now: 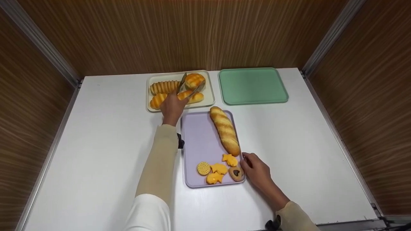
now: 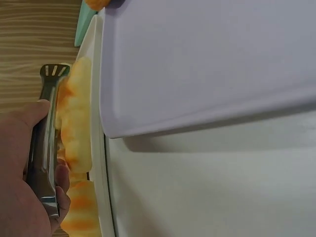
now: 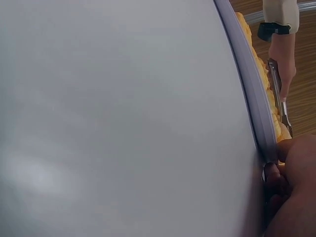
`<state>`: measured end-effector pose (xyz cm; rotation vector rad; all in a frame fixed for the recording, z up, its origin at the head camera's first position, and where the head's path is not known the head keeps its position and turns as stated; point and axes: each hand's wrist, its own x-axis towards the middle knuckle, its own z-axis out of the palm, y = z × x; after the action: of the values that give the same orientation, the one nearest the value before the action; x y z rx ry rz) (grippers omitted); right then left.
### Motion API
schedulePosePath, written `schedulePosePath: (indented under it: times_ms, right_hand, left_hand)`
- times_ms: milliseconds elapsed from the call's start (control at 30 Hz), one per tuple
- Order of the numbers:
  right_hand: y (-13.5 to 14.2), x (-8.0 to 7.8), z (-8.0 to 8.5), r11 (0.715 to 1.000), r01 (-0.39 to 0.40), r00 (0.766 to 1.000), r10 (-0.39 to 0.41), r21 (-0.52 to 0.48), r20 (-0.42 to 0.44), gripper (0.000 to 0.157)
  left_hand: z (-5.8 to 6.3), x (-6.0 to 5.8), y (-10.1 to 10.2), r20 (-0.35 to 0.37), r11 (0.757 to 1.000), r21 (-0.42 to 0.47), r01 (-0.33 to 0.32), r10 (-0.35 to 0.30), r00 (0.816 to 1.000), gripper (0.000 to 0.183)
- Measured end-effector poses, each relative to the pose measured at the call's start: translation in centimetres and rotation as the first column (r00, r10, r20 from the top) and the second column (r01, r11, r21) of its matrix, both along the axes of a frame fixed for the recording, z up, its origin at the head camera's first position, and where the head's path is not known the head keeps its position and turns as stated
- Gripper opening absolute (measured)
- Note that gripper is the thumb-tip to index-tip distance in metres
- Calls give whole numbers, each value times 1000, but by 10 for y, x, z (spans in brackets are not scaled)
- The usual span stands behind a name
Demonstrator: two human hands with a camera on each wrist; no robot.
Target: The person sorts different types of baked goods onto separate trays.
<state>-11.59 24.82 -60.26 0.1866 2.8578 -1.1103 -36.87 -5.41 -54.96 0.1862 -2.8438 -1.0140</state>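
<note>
In the head view my left hand (image 1: 173, 107) grips metal tongs (image 1: 182, 82) over the cream tray (image 1: 209, 94). The spread tong arms reach either side of a round bun (image 1: 194, 80); whether they touch it I cannot tell. The left wrist view shows fingers wrapped round the tongs (image 2: 42, 153). My right hand (image 1: 257, 171) holds the right rim of the lilac tray (image 1: 199, 138) near its front corner, thumb over the edge. On this tray lie a long twisted loaf (image 1: 225, 131), a round cracker (image 1: 204, 168), several fish-shaped crackers (image 1: 219, 168) and a heart-centred cookie (image 1: 236, 174).
The cream tray also bears a ridged loaf (image 1: 165, 87), a bread roll (image 1: 158, 101) and a smaller long bread (image 1: 196, 98). A green tray (image 1: 253, 86) lies at the back right. Wood-grain panels (image 1: 205, 35) enclose the white table (image 1: 106, 134) at the back and sides.
</note>
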Motion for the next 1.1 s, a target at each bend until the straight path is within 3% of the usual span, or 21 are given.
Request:
schedulePosePath:
  times_ms: [267,667,867,1100]
  right_hand:
    - [0,0,-1,999,-23,999,24,25,-29,40]
    - [-1,0,1,1000,-10,1000,10,9,-5,41]
    - [-2,-1,2,1000,-12,1000,12,10,-8,40]
    - [0,-1,1,1000,-18,1000,18,6,1,42]
  left_hand:
    - [5,0,-1,-29,1000,-9,7,-7,1000,75]
    - [12,13,-8,-12,1000,1,9,-9,1000,73]
    - [12,35,-13,-59,998,22,55,-54,997,67]
    - [4,73,-18,-83,990,57,127,-123,989,69]
